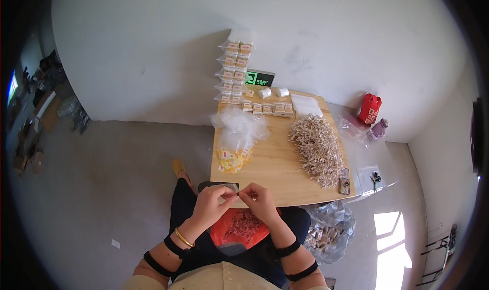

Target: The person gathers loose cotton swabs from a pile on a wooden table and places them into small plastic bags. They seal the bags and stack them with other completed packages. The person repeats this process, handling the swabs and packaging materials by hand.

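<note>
Both of my hands meet just past the near edge of the wooden table (pixel 275 175). My left hand (pixel 210 207) pinches a small clear plastic bag (pixel 233 186), seen in part beside the fingers. My right hand (pixel 261 203) is closed at the fingertips against the left one, on something small and dark that I cannot make out. Reddish bits show by its fingers. Below, on my lap, an open red plastic bag (pixel 216 228) holds many small reddish pieces (pixel 243 226). Nearest on the tabletop lie yellow-and-white printed slips (pixel 233 160) and a heap of clear bags (pixel 239 128).
A large pile of thin, pale brown strips (pixel 317 150) covers the table's right side, near a phone (pixel 345 181). Behind stand packed bundles (pixel 267 109), white rolls (pixel 265 93) and a tall stack of packs (pixel 234 75). A clear sack (pixel 328 231) sits on the floor.
</note>
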The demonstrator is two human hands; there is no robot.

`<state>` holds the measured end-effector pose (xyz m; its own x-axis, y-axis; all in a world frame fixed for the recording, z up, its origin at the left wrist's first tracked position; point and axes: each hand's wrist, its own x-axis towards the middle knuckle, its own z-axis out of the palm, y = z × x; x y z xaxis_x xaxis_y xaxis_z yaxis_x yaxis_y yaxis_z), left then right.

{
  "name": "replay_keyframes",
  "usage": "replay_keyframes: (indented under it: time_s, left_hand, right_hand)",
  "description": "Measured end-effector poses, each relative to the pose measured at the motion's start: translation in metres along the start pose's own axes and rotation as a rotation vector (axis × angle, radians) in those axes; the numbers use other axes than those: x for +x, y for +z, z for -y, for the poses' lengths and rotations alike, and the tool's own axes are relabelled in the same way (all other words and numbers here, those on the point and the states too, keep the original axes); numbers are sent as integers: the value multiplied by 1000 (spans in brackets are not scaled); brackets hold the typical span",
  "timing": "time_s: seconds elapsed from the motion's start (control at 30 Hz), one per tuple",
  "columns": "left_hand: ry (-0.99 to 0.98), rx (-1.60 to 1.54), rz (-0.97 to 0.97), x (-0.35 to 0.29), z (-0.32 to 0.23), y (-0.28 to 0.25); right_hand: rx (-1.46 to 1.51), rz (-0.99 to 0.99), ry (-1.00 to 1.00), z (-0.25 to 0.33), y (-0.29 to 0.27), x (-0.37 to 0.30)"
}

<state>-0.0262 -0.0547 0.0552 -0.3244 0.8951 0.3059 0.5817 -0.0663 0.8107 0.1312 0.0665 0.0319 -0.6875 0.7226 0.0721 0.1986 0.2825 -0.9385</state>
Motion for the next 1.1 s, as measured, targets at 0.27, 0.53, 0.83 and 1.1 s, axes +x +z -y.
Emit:
replay_keyframes:
  time_s: [0.27, 0.53, 0.83, 1.1]
  left_hand:
    - [-162, -180, 47, -7, 2, 3]
    - [-408, -830, 166, -6, 18, -3]
    - [-61, 324, 131, -6, -13, -21]
    - [386, 290, 5, 3, -20, -22]
  right_hand:
    - [-4, -52, -40, 11, 13, -10]
    - [241, 45, 16, 3, 17, -11]
    - [141, -47, 57, -1, 7, -14]
    - [569, 241, 148, 14, 5, -11]
